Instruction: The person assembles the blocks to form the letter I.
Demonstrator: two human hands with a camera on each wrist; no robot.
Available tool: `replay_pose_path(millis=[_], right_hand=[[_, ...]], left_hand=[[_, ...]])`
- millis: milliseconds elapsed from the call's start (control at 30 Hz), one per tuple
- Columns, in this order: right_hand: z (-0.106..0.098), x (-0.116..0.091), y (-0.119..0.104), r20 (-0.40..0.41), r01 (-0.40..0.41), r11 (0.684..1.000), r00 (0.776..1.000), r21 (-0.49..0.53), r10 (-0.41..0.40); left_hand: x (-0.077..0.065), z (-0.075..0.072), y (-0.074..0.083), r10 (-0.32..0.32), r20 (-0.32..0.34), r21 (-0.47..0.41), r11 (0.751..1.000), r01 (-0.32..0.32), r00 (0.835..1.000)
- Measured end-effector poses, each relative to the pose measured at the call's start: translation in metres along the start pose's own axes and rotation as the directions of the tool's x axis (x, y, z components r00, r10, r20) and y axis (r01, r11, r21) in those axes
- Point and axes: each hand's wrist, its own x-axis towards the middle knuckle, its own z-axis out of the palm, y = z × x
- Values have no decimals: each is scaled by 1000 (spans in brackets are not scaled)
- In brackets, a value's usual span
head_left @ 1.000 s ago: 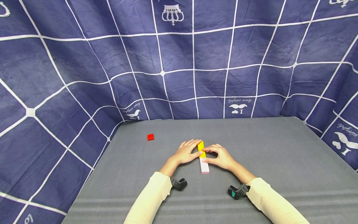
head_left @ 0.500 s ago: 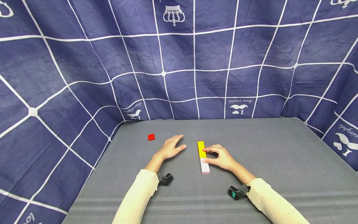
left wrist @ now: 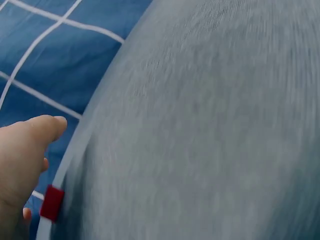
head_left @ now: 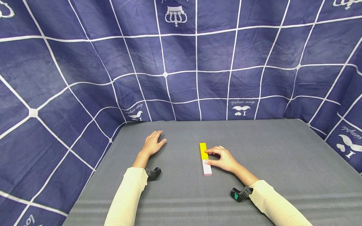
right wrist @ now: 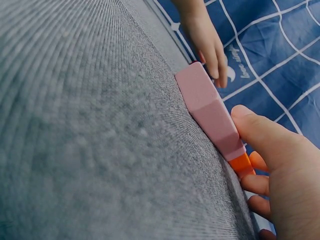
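Yellow block [head_left: 203, 150] is lying flat on a grey cloth surface [head_left: 181, 201], end to end with a pale pink block [head_left: 207, 169] on its near side; ends are meeting, both forming one straight bar. Right wrist view is showing the yellow one as orange.

Right hand [head_left: 224, 159] is sitting just right of the yellow block, fingers curving, thumb and fingertips standing apart: index is touching the yellow block, thumb the pink one. How hard it is pressing, cannot tell.

Left hand [head_left: 152, 145] is reaching out well left of the yellow block, fingers extending, thumb spreading apart from them. A red block [left wrist: 51, 203] is showing by its fingers in the left wrist view; contact, cannot tell.

Surface: ribbed weave is showing close up; faint bands are running across the cloth on the near side of the yellow block.

Room: navy curtain [head_left: 215, 50] with white grid lines is hanging beyond the yellow block and wrapping round to its left and right, folds rippling. Crown print [head_left: 176, 15] and moustache-and-heart print [head_left: 241, 109] are facing the camera, beyond the yellow block, lettering running upside down. Cream sleeves [head_left: 125, 194] are covering both forearms.
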Motion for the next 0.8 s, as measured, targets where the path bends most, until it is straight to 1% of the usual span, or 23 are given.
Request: replay_pose_path(millis=[200, 333, 500, 600, 700, 800], right_hand=[[1, -1, 1, -11, 12, 1000, 1000, -5, -12], [1, -2, 2, -8, 9, 1000, 1000, -6, -9], [1, -2, 2, 9, -24, 1000, 1000, -2, 24], [1, -1, 2, 15, -39, 999, 999, -3, 39], [0, -1, 2, 18, -43, 999, 999, -4, 43], [-1, 0, 1, 20, -43, 999, 999, -4, 43]], left_hand=[[-3, -4, -19, -52, -4, 21, 998, 53, 999], [-6, -6, -27, -56, -31, 17, 998, 56, 998], [-9, -10, -34, -55, -65, -5, 998, 55, 996], [-11, -12, -37, -41, -96, -27, 999, 39, 995], [-13, -11, -41, -14, -137, -35, 999, 10, 990], [-12, -11, -40, -3, -159, -36, 999, -3, 987]])
